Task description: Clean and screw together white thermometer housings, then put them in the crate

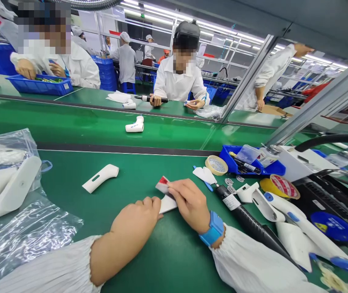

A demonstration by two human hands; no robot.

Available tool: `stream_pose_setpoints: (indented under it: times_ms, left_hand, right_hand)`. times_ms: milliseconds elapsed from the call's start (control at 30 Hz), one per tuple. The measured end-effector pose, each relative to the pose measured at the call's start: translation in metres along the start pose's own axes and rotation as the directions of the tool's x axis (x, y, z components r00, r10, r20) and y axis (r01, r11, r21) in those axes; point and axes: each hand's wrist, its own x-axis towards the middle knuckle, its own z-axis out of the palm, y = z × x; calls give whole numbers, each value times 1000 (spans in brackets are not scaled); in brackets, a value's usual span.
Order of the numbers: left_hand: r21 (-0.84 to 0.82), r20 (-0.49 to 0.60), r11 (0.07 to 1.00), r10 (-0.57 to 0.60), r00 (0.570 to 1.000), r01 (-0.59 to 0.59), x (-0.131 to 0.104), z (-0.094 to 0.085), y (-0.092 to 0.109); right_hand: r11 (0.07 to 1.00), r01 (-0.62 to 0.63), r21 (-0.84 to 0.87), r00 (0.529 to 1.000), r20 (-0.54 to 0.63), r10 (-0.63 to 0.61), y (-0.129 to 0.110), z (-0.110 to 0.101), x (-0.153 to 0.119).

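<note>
On the green surface (137, 252), both hands, left (137, 219) and right (189, 203), pinch a small white part (167, 203), fingers closed.

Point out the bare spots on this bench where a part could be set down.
Bare mat between the white shell and tape roll; also below the hands, near edge. Crowded: the bag at left, tools and blue tray at right.

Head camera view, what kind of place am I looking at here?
Most likely an electronics assembly line in a factory. A long green conveyor belt carries a white thermometer-shaped housing, co-workers in white coats sit along it, and the person's right hand and left hand press on a small white part.
</note>
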Motion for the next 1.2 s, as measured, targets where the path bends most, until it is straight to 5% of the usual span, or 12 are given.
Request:
stream_pose_setpoints:
  times_ms: [1200]
  left_hand:
    - [-30,24,999,-13,1000,14,-1,-3,0]
  right_hand:
    - [1000,-29,9,999,33,29,-4,-2,0]
